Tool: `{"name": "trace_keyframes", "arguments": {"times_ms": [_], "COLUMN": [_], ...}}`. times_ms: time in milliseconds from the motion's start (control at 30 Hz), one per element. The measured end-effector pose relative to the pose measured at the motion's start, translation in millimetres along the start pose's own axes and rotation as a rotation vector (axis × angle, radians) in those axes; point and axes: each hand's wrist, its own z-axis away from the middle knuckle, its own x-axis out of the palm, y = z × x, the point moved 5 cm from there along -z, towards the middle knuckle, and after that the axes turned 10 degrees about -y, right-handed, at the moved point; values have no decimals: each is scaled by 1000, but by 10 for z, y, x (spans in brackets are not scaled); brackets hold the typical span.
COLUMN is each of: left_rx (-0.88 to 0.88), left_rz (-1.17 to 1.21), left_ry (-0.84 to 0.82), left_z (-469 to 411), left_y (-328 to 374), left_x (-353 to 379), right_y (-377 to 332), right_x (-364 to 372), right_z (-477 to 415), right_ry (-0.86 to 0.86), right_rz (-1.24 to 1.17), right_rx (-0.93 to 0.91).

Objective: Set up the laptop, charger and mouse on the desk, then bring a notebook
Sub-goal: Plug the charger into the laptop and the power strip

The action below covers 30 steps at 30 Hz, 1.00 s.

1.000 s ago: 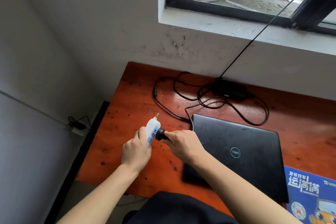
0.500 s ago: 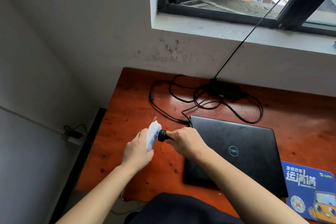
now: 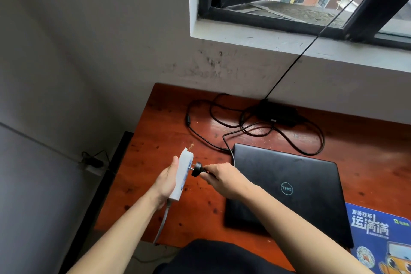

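My left hand (image 3: 165, 181) holds a white power strip (image 3: 182, 177) on edge above the desk's left side. My right hand (image 3: 224, 178) pinches the charger's black plug (image 3: 196, 169); its metal prongs show in a small gap between plug and strip. A closed black laptop (image 3: 287, 187) lies flat on the red-brown wooden desk (image 3: 160, 140). Behind it sits the black charger brick (image 3: 278, 113) with its cable (image 3: 200, 133) looped over the desk. No mouse or notebook is in view.
A blue printed mouse pad (image 3: 378, 236) lies at the desk's right front. A thin black wire (image 3: 311, 46) runs from the desk up through the window. A wall socket with a plug (image 3: 92, 162) sits low on the left wall.
The plug was against the strip's face in the earlier frames; now its prongs are exposed in a small gap. Both hands shifted slightly lower and the strip's grey cord came into view.
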Motion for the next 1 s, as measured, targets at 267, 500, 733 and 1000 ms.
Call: {"name": "trace_keyframes", "arguments": {"times_ms": [267, 500, 733, 1000], "left_rx": [25, 89, 112, 56], "left_rz": [-350, -418, -284, -485], "left_ry": [129, 113, 201, 345], "left_z": [56, 163, 264, 395], "left_y": [194, 337, 406, 559], "left_x": [5, 50, 103, 447], "right_y": [-147, -244, -183, -44], "right_x": [-206, -254, -395, -528], "right_z": [60, 110, 189, 355], "right_ry": [96, 145, 141, 102], "right_rz": [222, 301, -31, 41], "right_rx": [-100, -119, -240, -334]}}
